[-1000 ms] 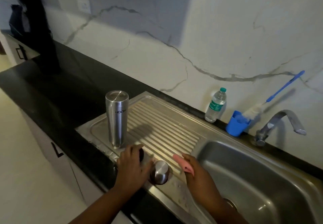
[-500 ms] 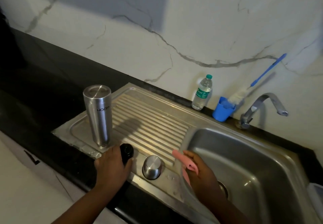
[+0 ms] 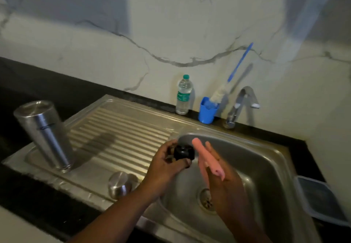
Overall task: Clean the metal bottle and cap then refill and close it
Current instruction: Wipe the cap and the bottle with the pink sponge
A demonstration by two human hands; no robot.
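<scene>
Centrally, a steel sink (image 3: 266, 159) with a ribbed drainboard (image 3: 121, 129) is being carried by the dark surface (image 3: 38, 79). At the drainboard's left end the metal bottle (image 3: 44, 134) is being kept mouth-down, apart from both hands. A clear lidded container (image 3: 321, 201) is lying at the basin's right edge. Behind the sink, a plastic water bottle (image 3: 183, 94), a blue cup (image 3: 207, 112) with a bottle brush (image 3: 229, 79) and the tap (image 3: 243, 104) are being lined along the wall. The metal cap (image 3: 119, 185) is resting on the drainboard's front edge. A black inner stopper (image 3: 183, 152), seemingly blurred, is being gripped by the left hand (image 3: 167, 164) over the basin. A pink scrubber (image 3: 207, 159) is being held by the right hand (image 3: 224, 185), just beside the stopper.
</scene>
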